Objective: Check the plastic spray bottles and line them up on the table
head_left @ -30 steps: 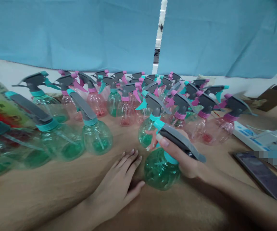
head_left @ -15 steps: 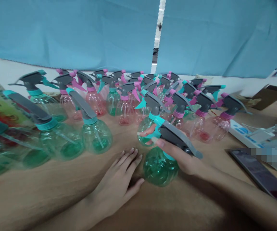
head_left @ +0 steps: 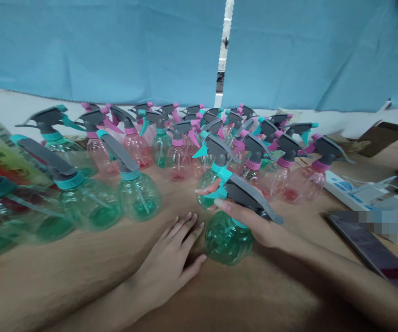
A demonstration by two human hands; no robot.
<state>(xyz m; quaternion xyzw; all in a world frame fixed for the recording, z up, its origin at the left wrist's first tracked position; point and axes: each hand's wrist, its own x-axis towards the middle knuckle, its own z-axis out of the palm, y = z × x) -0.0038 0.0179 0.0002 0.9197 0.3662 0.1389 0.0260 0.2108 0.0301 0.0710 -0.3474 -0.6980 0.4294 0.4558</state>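
My right hand (head_left: 250,221) is wrapped round the neck of a green spray bottle (head_left: 228,242), below its grey head and beside its turquoise trigger. The bottle is tilted slightly, its nozzle pointing away to the left. To its left my left hand (head_left: 171,251) lies flat on the wooden table (head_left: 109,281), fingers stretched out and holding nothing. Behind the held bottle stands another green spray bottle (head_left: 206,182), partly hidden by my right hand. A further green spray bottle (head_left: 139,196) stands beyond my left fingertips.
Several pink spray bottles (head_left: 178,161) and green ones crowd the back of the table. More green bottles (head_left: 98,203) line the left. On the right lie a dark phone (head_left: 365,244), a white power strip (head_left: 340,184) and an open cardboard box (head_left: 385,138). A blue cloth (head_left: 116,50) hangs behind.
The held spray bottle and my right hand have shifted very slightly left in view, along with the things on the right. My left hand has stayed in place, and the grip looks the same.
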